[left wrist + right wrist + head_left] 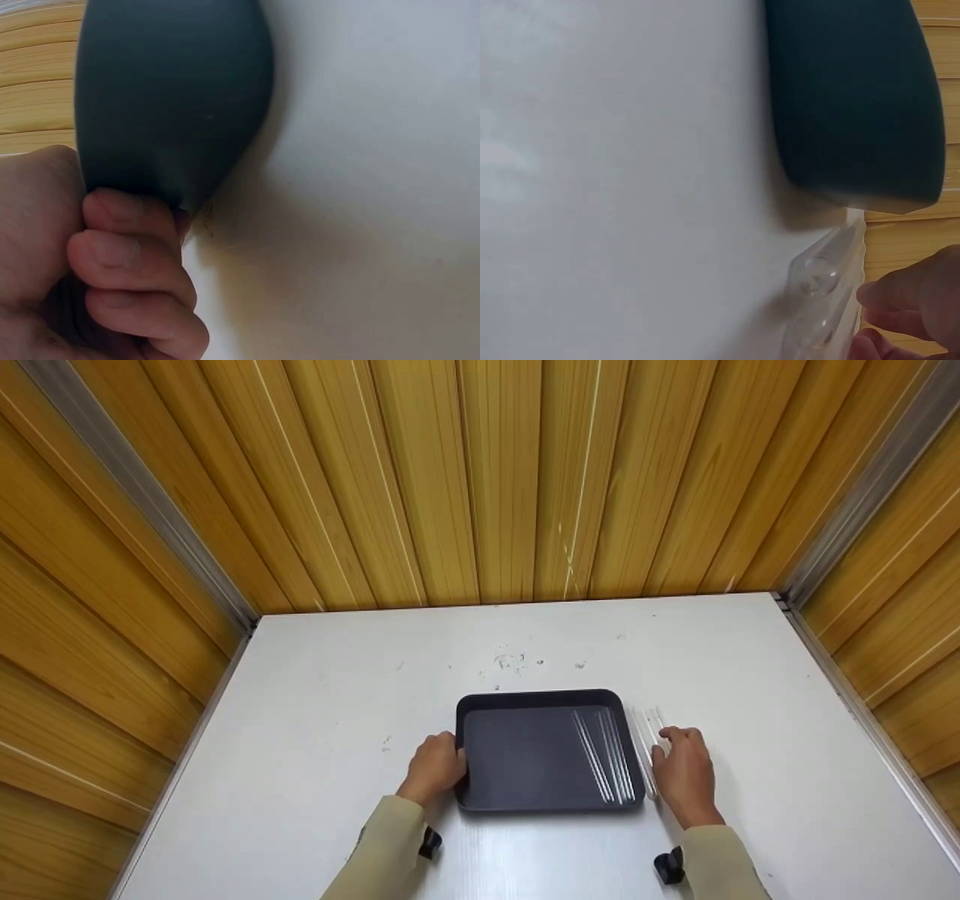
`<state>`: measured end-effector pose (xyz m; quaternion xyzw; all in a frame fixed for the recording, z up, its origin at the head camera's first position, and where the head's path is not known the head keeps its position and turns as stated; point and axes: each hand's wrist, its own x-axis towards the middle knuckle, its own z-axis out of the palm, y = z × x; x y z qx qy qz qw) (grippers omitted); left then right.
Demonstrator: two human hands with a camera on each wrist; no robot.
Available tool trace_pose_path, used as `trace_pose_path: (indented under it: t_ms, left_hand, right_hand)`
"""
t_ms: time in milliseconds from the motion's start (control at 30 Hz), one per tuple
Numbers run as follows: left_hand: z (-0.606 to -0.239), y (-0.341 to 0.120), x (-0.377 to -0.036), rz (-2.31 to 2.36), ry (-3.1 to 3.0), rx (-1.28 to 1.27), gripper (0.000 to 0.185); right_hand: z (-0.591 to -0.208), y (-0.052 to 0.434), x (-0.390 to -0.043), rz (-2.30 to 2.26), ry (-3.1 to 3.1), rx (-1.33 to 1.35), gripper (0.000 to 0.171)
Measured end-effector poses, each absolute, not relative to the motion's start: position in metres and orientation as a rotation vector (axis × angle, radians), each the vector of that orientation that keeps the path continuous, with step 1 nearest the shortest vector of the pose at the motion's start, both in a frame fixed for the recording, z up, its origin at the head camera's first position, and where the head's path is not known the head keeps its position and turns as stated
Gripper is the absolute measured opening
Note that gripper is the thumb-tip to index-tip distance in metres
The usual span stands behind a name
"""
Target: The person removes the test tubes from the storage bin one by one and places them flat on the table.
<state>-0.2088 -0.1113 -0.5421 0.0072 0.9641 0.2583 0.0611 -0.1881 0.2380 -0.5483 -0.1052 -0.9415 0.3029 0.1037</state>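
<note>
A dark grey rectangular tray (pixel 525 765) lies on the white table. Several clear glass-like tubes (pixel 604 757) lie lengthwise along the right side inside it. My left hand (pixel 436 766) grips the tray's left wall, thumb over the rim; in the left wrist view its curled fingers (pixel 135 259) press against the outside of the dark wall. Just right of the tray lie more clear tubes (pixel 643 757), apparently in a clear plastic holder (pixel 821 292). Beside them is my right hand (pixel 684 772), with a gap between thumb and index finger. Its fingertips are close to the holder's edge.
The white table (pixel 315 720) has small dark marks (pixel 510 661) behind the tray. Wood-patterned panels (pixel 495 487) rise at the back and both sides, with metal corner posts (pixel 862 472). A black wrist mount (pixel 669 866) sits on each sleeve.
</note>
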Motion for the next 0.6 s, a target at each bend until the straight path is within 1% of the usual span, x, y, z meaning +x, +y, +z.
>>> trace_pose_path:
  t_ms: [600]
  left_hand:
    - [-0.5411, -0.1104, -0.2098, 0.774, 2.914, -0.01, 0.018]
  right_hand:
    - [-0.548, 0.2343, -0.185, 0.92, -2.695, -0.298, 0.025]
